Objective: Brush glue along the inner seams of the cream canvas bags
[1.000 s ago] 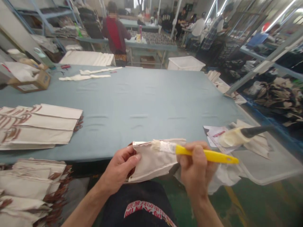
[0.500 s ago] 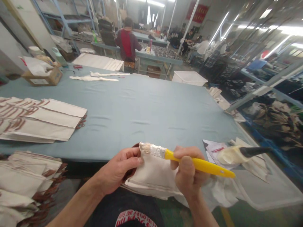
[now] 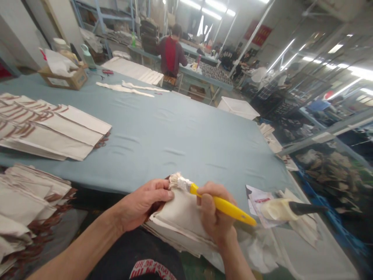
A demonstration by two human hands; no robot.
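Note:
My left hand (image 3: 139,206) pinches the left edge of a folded cream cloth bag (image 3: 180,217) that lies on my lap at the near edge of the blue table (image 3: 175,136). My right hand (image 3: 214,216) is closed round the yellow handle of a paint brush (image 3: 221,204). The brush's glue-caked bristles rest on the bag's top left corner, right beside my left thumb. More cream bags are stacked under the one I hold.
Overlapping cream bags with brown handles (image 3: 49,126) lie on the table's left, more piled at lower left (image 3: 26,202). A black-handled brush (image 3: 291,209) rests on a tray at right. A cardboard box (image 3: 62,77) stands far left. A person in red (image 3: 171,54) works behind.
The brush head has slid left along the bag's top edge toward my left thumb. My view has tilted up and turned left, so the table looks steeper.

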